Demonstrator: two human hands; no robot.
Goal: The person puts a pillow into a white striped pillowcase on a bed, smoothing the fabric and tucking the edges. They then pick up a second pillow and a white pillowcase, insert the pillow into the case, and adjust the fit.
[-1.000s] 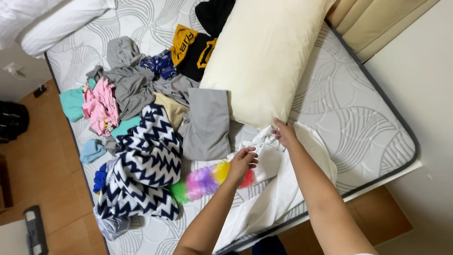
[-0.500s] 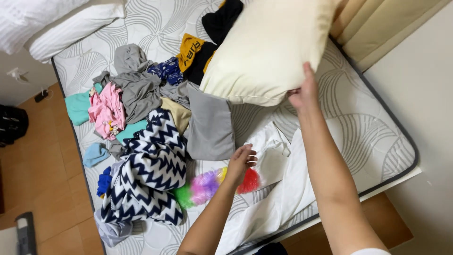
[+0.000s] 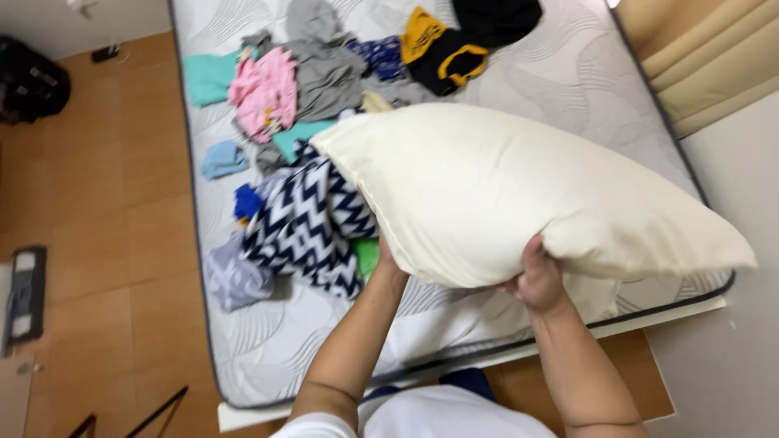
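Note:
A big cream pillow [image 3: 503, 195] is lifted over the mattress [image 3: 268, 357] in front of me. My right hand [image 3: 534, 280] grips its lower edge from underneath. My left hand [image 3: 388, 268] is at the pillow's left lower edge, fingers hidden behind it, so it seems to hold the pillow too. Just left of my left hand lies a navy and white zigzag cloth [image 3: 304, 223] with a bit of green fabric [image 3: 367, 255] beside it.
A heap of clothes covers the far part of the mattress: a pink garment [image 3: 264, 93], grey tops [image 3: 324, 65], a teal piece [image 3: 207, 77], a black and yellow shirt [image 3: 446, 57]. Wooden floor [image 3: 122, 203] lies left, a beige headboard [image 3: 706, 65] right.
The pillow has been pulled from the far right of the bed toward me and lifted. My left hand left the colourful cloth and went to the pillow's edge. The white cloth is now hidden.

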